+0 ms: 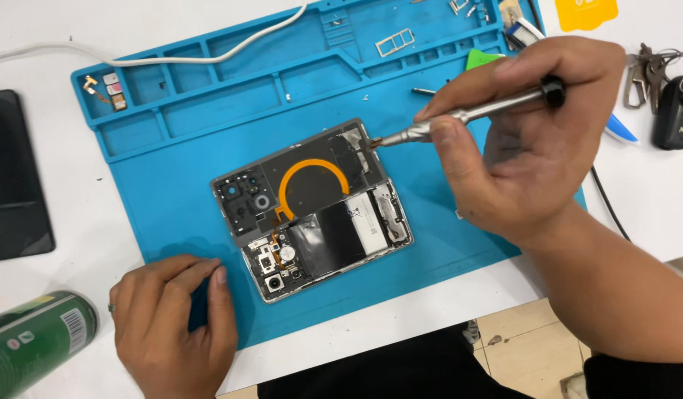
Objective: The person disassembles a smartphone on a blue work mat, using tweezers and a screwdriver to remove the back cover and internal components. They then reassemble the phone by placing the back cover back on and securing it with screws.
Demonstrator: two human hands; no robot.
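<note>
From the left I see my left hand (172,321) resting loosely curled on the blue mat (172,192), holding nothing, just beside the opened phone (312,210), which lies flat mid-mat. I judge the phone light, rigid at its frame, and fragile inside, so best steadied by its edges. My right hand (526,148) pinches a slim metal screwdriver (460,117), tip at the phone's upper corner.

Phone repair workbench, prob. a small shop: blue silicone repair mat (172,185) w/ parts compartments along its far edge on a white table (83,244), opened smartphone (312,207) at mat centre, precision screwdriver (467,114), SIM trays (395,43) in mat's far slots.
</note>
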